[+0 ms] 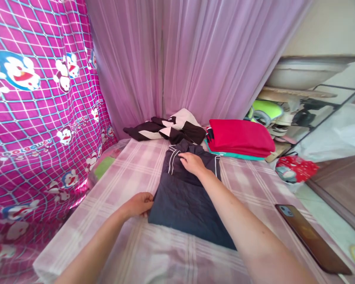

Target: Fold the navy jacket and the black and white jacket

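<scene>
A dark navy jacket [185,201] with white piping lies folded on the bed, its collar end pointing away from me. My left hand [139,204] is at the jacket's left edge, fingers curled around the fabric there; the fingertips are partly hidden. Across the upper part of the jacket, just below the collar, rests my right hand [192,162], its fingers stretched out over the cloth. My right forearm covers part of the jacket's right side.
Behind the jacket lies a crumpled black-and-white garment [171,128]. To its right is a folded red-and-teal stack [241,138]. A phone [312,236] lies near the right edge of the checked bedsheet [130,165]. A shelf rack [307,92] stands at the right.
</scene>
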`<state>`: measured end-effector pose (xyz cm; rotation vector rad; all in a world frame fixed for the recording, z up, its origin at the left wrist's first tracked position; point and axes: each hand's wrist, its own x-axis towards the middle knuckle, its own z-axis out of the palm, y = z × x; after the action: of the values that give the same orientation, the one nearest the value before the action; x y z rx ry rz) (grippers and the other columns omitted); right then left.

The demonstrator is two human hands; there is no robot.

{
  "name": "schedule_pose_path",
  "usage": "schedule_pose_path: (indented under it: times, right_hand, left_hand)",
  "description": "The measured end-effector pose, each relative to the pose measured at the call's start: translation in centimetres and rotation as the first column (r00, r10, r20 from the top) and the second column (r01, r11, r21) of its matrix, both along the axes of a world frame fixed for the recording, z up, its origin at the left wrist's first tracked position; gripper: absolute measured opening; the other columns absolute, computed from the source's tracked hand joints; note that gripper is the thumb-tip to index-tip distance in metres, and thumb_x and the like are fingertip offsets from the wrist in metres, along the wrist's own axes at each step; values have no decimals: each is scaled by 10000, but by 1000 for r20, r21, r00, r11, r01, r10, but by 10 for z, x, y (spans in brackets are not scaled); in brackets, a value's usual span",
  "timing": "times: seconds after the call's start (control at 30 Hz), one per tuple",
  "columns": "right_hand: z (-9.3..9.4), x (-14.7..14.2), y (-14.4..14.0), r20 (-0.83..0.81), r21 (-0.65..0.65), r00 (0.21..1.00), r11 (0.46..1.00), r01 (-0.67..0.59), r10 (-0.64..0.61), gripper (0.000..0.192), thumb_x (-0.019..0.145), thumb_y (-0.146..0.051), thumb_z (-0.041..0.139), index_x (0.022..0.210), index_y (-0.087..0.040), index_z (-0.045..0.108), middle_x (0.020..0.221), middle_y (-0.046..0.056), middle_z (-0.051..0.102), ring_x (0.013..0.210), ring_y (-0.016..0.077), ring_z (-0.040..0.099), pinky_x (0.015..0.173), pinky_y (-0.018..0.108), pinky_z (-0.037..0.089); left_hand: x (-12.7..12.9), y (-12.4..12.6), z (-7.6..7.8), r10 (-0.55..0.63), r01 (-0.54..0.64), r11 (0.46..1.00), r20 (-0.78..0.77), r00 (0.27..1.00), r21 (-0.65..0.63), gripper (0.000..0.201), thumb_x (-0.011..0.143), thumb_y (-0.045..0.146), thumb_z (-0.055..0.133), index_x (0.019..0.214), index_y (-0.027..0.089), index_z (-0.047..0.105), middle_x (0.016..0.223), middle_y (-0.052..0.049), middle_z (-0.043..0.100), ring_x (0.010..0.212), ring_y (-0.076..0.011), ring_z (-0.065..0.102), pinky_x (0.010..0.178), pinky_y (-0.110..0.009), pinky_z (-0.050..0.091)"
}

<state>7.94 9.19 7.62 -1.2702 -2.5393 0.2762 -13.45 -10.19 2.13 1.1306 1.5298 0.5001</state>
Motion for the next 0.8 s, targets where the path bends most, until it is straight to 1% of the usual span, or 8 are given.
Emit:
schedule_pose_path:
  times: [0.13, 0.17, 0.23, 0.3, 0.4, 0.5, 0.6, 0.8]
  right_hand:
    - [-1, -38, 25, 84, -1, 996, 1000, -30, 30, 388, 960, -231, 437, 1285, -224, 650, 1324, 64, 647, 1201, 214, 602, 1032, 335, 448]
    - [-4, -47, 29, 95, 2, 995, 999, -41, 41, 394, 963, -240, 437, 1301, -208, 637, 1356, 77, 624, 1229, 215, 581, 1049, 338, 433]
    - [-15, -61, 35, 120, 14, 990, 997, -70, 68, 417, 968, -277, 448, 1340, -167, 601, 1443, 112, 543, 1311, 226, 508, 1098, 357, 383]
    - [-29, -71, 40, 173, 8, 980, 995, -101, 98, 464, 982, -329, 436, 1396, -147, 538, 1523, 134, 444, 1401, 243, 396, 1151, 412, 308]
    - [-49, -80, 46, 271, -51, 953, 991, -124, 134, 520, 1006, -392, 369, 1469, -166, 443, 1589, 127, 333, 1479, 268, 242, 1186, 538, 185]
    - [-60, -85, 53, 316, -77, 936, 987, -138, 155, 533, 1011, -403, 330, 1495, -191, 404, 1610, 109, 290, 1501, 270, 171, 1186, 592, 112]
    - [-64, -90, 61, 319, -77, 934, 987, -143, 160, 541, 1012, -399, 309, 1508, -196, 382, 1606, 102, 302, 1501, 261, 169, 1187, 598, 89]
    - [-64, -100, 72, 303, -110, 944, 988, -105, 133, 546, 1013, -405, 294, 1521, -218, 360, 1614, 91, 283, 1503, 258, 158, 1186, 596, 73]
  left_hand:
    - [-6, -11, 8, 69, -61, 993, -73, 995, 100, 414, 766, 593, 549, 892, 199, 564, 681, -2, 663, 581, -145, 618, 538, -261, 473]
    - [-2, -12, 12, 127, -94, 973, -152, 980, 209, 419, 811, 581, 515, 958, 196, 592, 780, -38, 702, 672, -170, 656, 602, -294, 513]
    - [13, -11, 20, 233, -60, 870, -300, 925, 490, 443, 894, 535, 451, 1136, 201, 614, 1066, -106, 719, 969, -226, 676, 828, -380, 543]
    - [35, -6, 24, 180, 164, 730, -418, 890, 664, 495, 939, 523, 422, 1299, 220, 575, 1342, -122, 619, 1278, -265, 536, 1078, -464, 420]
    - [66, 6, 16, -59, 512, 621, -616, 785, 593, 623, 920, 603, 442, 1408, 222, 517, 1505, -108, 481, 1453, -309, 321, 1207, -539, 215]
    - [78, 13, -3, -135, 582, 647, -678, 723, 492, 713, 911, 638, 422, 1471, 197, 443, 1552, -114, 412, 1482, -321, 252, 1220, -551, 166]
    - [75, 11, -17, -144, 570, 659, -662, 736, 490, 718, 912, 613, 444, 1500, 204, 393, 1570, -101, 386, 1491, -313, 227, 1225, -545, 158]
    - [75, 7, -20, -104, 525, 667, -632, 768, 529, 716, 894, 606, 486, 1496, 226, 404, 1559, -97, 405, 1489, -325, 229, 1220, -572, 172]
